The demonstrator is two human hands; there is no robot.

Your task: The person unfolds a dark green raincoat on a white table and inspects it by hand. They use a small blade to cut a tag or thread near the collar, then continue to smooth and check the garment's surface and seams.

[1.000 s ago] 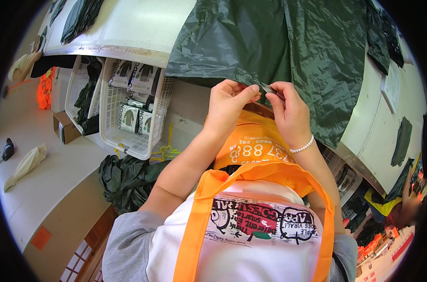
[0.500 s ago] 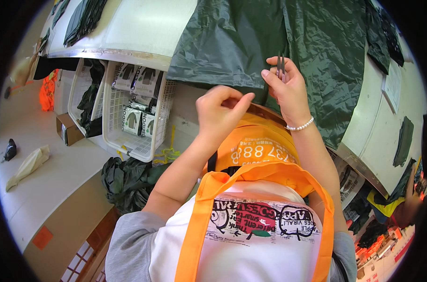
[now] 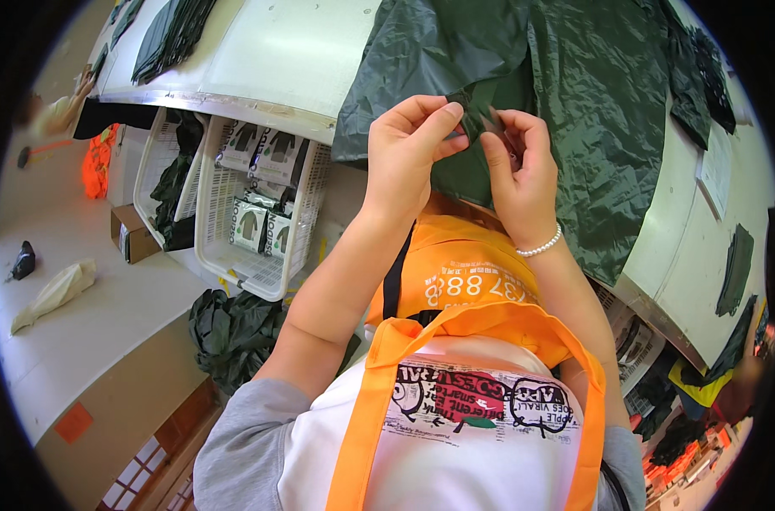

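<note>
A dark green, shiny waterproof garment (image 3: pixel 596 111) lies over the table and hangs past its near edge. My left hand (image 3: pixel 409 153) is raised over it, thumb and fingers pinching an edge of the green fabric. Close on its right, my right hand (image 3: pixel 524 175) is closed round small thread snips. Their handles lie mostly inside the palm, and the blades are hard to make out against the fabric. A lifted fold of the garment lies between the two hands.
White baskets (image 3: pixel 264 277) with packaged garments stand below the table (image 3: pixel 276 51) at left. Dark green fabric (image 3: pixel 234 336) is heaped beneath. A folded stack (image 3: pixel 170 38) lies at far left, a paper sheet (image 3: pixel 713 179) at right. Another person's arm (image 3: pixel 63 106) shows at far left.
My left hand has moved up and right and now pinches the garment's edge. My right hand has lowered slightly, its snips now turned toward the fabric. A fold of the garment has been lifted.
</note>
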